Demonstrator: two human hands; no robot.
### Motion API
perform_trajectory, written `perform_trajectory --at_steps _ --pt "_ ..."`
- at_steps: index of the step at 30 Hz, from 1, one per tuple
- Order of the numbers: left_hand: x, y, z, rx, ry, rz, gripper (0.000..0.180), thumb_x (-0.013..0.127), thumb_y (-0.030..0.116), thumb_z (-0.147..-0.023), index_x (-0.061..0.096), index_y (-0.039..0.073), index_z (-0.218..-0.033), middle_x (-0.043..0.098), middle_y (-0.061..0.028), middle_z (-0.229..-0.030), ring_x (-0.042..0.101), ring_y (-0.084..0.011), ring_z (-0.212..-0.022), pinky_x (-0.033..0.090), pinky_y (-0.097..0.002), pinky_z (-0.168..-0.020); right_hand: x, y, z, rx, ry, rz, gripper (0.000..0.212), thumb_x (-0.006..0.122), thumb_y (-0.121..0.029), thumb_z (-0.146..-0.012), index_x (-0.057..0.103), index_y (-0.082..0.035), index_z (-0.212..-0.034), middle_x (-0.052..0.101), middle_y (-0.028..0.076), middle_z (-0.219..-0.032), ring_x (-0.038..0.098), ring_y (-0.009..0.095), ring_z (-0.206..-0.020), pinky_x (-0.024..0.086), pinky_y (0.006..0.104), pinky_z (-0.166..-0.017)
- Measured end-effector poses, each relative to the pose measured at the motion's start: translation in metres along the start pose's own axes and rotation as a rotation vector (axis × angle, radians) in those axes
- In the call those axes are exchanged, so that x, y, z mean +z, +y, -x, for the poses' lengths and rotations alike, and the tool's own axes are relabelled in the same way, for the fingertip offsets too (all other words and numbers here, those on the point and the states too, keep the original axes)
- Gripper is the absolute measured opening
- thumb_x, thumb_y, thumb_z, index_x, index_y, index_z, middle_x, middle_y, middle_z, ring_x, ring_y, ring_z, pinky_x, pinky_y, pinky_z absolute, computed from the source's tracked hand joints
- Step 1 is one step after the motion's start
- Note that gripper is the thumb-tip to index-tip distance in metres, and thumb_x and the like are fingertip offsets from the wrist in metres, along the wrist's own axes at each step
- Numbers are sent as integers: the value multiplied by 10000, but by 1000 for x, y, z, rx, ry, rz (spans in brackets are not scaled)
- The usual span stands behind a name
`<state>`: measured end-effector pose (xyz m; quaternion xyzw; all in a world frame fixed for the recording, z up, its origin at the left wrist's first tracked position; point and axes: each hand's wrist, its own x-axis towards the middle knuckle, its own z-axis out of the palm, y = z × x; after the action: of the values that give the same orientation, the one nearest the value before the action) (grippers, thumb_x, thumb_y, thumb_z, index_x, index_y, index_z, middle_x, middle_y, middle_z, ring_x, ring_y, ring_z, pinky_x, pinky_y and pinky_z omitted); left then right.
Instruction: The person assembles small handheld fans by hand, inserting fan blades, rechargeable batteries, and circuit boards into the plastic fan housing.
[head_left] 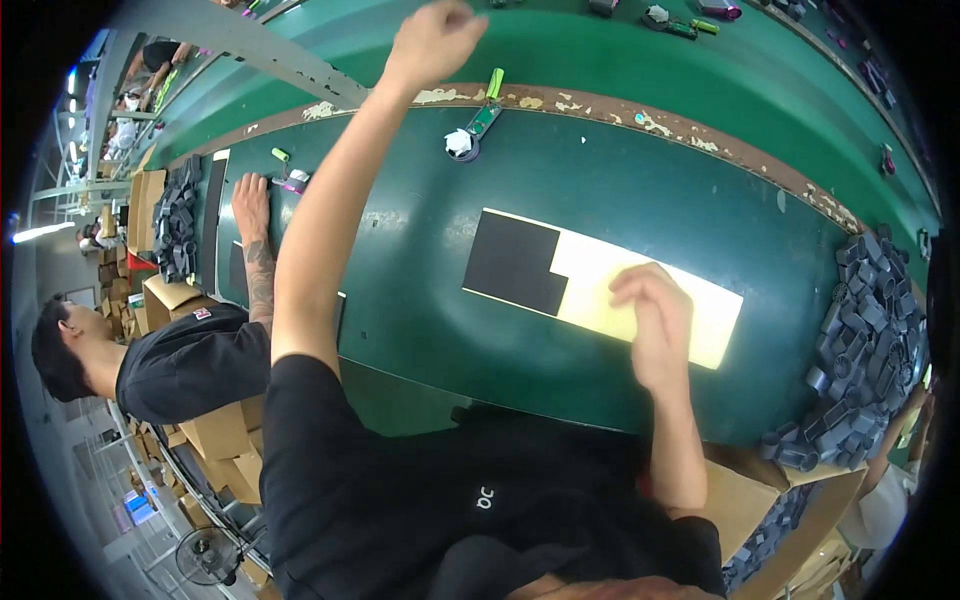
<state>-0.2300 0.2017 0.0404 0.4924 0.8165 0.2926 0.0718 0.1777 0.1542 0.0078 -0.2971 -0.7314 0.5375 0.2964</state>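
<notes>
Green worktable (420, 300) spreads below me. My right hand (655, 320) rests with fingers loosely curled on a pale yellow sheet (690, 310), beside its black pad (512, 262). My left hand (432, 40) is raised, closed in a fist, over the conveyor (600, 60).

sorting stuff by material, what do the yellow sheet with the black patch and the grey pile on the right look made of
The yellow sheet looks like matte paper backing: flat, no shine. Its black patch seems thin foam or rubber, dull and square-cut. The grey pieces look like moulded plastic or rubber, slightly glossy; hard to tell which.
</notes>
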Motion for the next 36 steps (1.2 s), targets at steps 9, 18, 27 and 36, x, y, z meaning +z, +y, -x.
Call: perform_trajectory --at_steps 9,18,27,36 --pt "29 -2 91 -66 11 -184 598 760 487 -828 680 -49 -1079 687 -258 -1074 684 -418 -1025 545 -497 -888 49 -40 -31 -62 -80 157 103 630 -93 -934 635 6 -906 649 134 -842 647 310 -840 505 406 -789" --pt "62 25 79 204 82 -196 184 669 172 -913 702 -7 -943 720 -218 -909 700 -397 -871 548 -491 -783 26 -36 2 75 29 184 104 653 -94 -933 646 9 -923 659 136 -836 668 295 -841 524 397 -774" --pt "49 141 141 225 -93 423 96 667 66 -937 694 -17 -976 743 -145 -870 742 -232 -782 571 -347 -726 5 -29 -1 190 215 -123 341 607 -190 -1044 579 0 -1326 694 121 -1179 656 172 -1030 531 322 -881" --pt "91 243 209 524 -268 642 154 714 -36 -847 706 -19 -1000 665 -129 -1134 691 -266 -946 555 -354 -829 -41 -22 33 18 508 -600 314 521 -163 -1091 524 -16 -1368 619 63 -1112 606 99 -1013 557 279 -829"
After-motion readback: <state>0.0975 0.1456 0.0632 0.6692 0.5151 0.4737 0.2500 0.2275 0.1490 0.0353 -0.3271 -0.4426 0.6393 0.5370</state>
